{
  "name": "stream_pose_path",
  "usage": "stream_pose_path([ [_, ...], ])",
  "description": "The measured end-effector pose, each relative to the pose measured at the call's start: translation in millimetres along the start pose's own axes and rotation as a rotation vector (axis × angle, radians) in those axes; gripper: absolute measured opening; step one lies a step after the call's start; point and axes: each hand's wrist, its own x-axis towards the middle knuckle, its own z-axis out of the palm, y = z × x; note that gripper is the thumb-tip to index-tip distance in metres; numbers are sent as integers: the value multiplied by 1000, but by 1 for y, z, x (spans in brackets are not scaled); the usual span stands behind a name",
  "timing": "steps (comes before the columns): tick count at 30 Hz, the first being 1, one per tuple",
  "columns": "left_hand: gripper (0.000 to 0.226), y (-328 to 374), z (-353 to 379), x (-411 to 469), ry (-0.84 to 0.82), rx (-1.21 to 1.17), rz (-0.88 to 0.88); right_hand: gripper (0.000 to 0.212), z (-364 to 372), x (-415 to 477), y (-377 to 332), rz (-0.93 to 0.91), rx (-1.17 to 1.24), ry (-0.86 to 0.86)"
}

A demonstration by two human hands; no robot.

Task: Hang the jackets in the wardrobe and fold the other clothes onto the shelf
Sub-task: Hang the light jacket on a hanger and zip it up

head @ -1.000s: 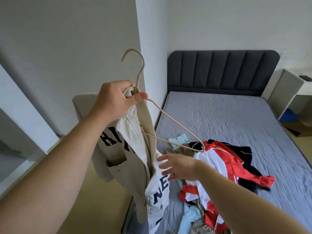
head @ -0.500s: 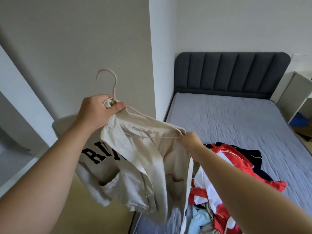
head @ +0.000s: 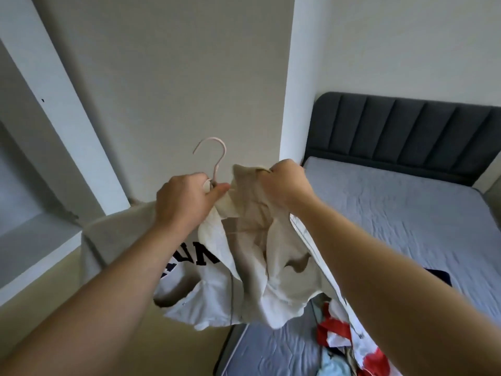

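One cream jacket [head: 252, 270], soft, floppy, light-ish; we judge collar the best hold. L hand [head: 187, 204] grips hanger [head: 220, 165] neck; R hand [head: 286, 185] pinches shoulder fabric.

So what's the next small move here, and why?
Probably the right hand should draw the shoulder of the jacket out along the hanger: the left hand grips the hanger's neck, yet the cloth sits bunched beside the hook.

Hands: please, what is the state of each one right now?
Left hand: closed on the hanger, at its neck, with some cloth.
Right hand: closed on the jacket.
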Motion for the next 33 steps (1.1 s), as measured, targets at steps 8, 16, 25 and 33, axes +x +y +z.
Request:
stream_pose_path([
  [8,60,-19,-16,-9,131,-83,-266,37,44,-36,-10,-177,-224,-775],
  [16,72,-46,-47,-24,153,-296,-408,38,63,9,-2,-760,-413,-147],
  [25,40,-105,-102,-43,-73,40,-300,22,131,18,-48,-838,88,-215],
  [33,34,-189,-133,-82,58,217,-648,14,188,10,-126,-900,154,-95],
])
